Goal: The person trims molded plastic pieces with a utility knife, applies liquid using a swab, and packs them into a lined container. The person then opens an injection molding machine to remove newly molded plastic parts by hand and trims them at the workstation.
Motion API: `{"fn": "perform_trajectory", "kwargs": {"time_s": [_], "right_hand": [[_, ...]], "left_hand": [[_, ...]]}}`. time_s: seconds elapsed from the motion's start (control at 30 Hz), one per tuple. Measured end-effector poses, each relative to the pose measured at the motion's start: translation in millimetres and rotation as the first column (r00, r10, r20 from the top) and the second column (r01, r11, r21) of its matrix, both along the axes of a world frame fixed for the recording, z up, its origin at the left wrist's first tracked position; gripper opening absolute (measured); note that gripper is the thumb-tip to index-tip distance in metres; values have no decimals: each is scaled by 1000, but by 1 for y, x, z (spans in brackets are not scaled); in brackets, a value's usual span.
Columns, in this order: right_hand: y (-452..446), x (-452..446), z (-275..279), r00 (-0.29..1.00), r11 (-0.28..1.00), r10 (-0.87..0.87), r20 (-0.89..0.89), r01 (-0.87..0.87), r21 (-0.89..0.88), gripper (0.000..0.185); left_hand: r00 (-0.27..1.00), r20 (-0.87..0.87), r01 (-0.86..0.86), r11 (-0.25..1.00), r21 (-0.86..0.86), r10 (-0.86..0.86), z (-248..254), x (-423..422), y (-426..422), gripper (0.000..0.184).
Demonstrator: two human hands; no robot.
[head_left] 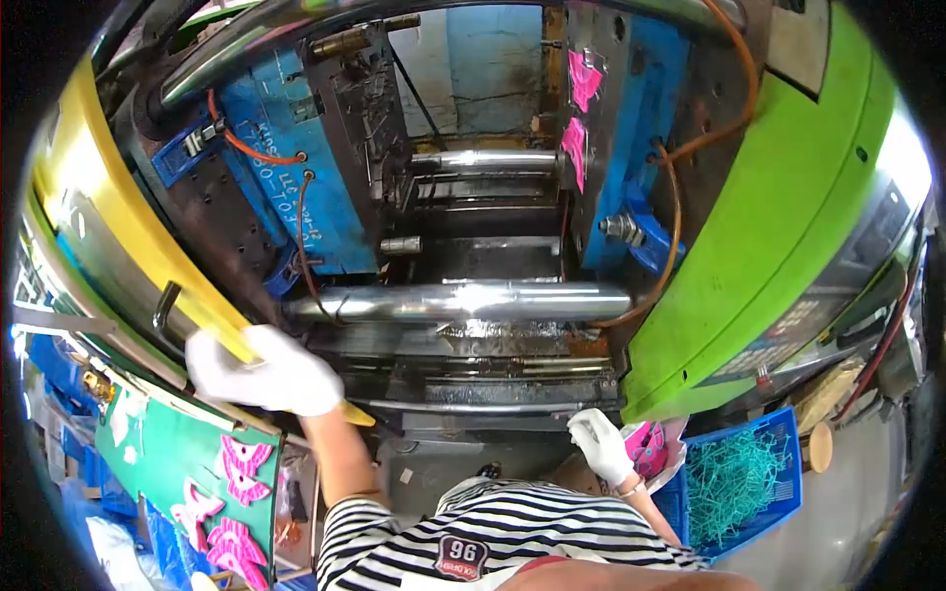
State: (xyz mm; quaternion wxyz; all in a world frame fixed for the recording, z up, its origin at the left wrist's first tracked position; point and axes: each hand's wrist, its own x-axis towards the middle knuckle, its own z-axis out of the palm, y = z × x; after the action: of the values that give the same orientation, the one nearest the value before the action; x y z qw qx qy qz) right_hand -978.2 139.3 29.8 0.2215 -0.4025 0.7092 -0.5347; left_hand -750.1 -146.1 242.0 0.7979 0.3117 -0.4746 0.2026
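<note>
My left hand (271,372), in a white glove, wraps its fingers around the edge of the yellow door (187,276) of a moulding machine. My right hand (601,446), also gloved in white, hangs low at the machine's front with fingers loosely curled and apart from the thumb; nothing shows in it. Just beside it is a bag of pink pieces (647,448). Between the yellow door and a green panel (778,227) stand two blue mould halves, left (296,167) and right (631,128), spread apart. Two pink pieces (583,81) show on the right half's inner face.
Steel tie bars (473,301) cross the machine's opening. Orange hoses (677,212) loop from the mould. A blue crate (793,473) of teal sprue-like sticks (729,483) stands at lower right. Several pink pieces (236,547) lie on a green table (158,453) at left.
</note>
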Motion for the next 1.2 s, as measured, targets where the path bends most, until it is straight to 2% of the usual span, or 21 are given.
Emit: {"fn": "perform_trajectory", "kwargs": {"time_s": [0.03,0.07,0.1,0.13,0.17,0.2,0.27,0.4,0.47,0.53,0.6,0.63,0.73,0.83,0.87,0.93,1.0,1.03,1.07,1.13,1.2], "right_hand": [[3,1,-6,999,999,38,-13,-38,11,10],[6,1,-12,997,997,75,-26,-74,21,10],[10,2,-18,995,995,94,-14,-94,23,10],[15,3,-17,990,991,130,-48,-130,14,10],[20,4,-16,984,989,147,-98,-146,18,11],[26,5,-17,975,987,163,-149,-161,22,11],[44,9,-13,981,986,167,-96,-166,10,12],[68,7,-40,982,985,170,-79,-170,12,13],[71,14,-41,989,988,149,0,-149,41,13],[68,17,-38,994,994,105,39,-105,8,14],[66,25,-25,992,997,72,107,-75,28,13],[64,28,-19,990,999,53,130,-53,-1,12],[61,37,-16,986,996,61,156,-49,-81,9],[67,42,-30,988,995,29,154,-13,-100,12],[69,48,-23,986,993,-2,166,21,-113,9],[80,51,-20,972,993,50,-229,-74,-97,10],[91,54,-39,946,988,-30,-324,-21,-153,10],[100,52,-40,903,992,-7,-430,-47,-115,11],[108,49,-53,950,998,-9,-311,-12,-64,12],[121,47,-62,977,1000,-22,-211,18,-23,14],[129,44,-81,940,999,-30,-341,22,-27,15]], "left_hand": [[919,60,-395,915,86,391,5,33,-2,41],[913,-23,-392,893,220,406,0,59,-16,43],[995,-28,-77,922,378,95,-15,96,-40,39],[943,-129,330,810,485,-307,-38,121,-64,36],[920,-250,390,662,640,-301,-48,124,-63,37],[952,-185,303,661,686,-244,-66,132,-75,38],[864,-295,500,623,602,-409,-59,121,-55,44],[927,-248,375,726,576,-281,-84,88,-53,52],[844,-327,521,507,686,-425,-60,48,11,47],[801,-330,590,562,580,-500,-79,15,32,35],[578,-345,736,289,612,-739,-57,-7,83,23],[502,-363,728,157,667,-785,-53,-14,93,22],[27,-441,658,-316,683,-897,-41,-41,111,21],[-117,-448,522,-438,732,-887,-41,-84,136,23],[-126,-384,538,-388,748,-915,-43,-100,146,25],[-77,-345,498,-336,799,-935,-32,-119,171,32],[-94,-269,547,-276,790,-959,-44,-150,186,40],[-46,-145,662,-139,737,-988,-58,-174,194,44],[17,-21,752,-1,659,-1000,-71,-191,199,47],[-132,-189,644,-230,729,-973,-56,-192,213,50],[-145,-199,611,-247,752,-969,-49,-196,224,48]]}}
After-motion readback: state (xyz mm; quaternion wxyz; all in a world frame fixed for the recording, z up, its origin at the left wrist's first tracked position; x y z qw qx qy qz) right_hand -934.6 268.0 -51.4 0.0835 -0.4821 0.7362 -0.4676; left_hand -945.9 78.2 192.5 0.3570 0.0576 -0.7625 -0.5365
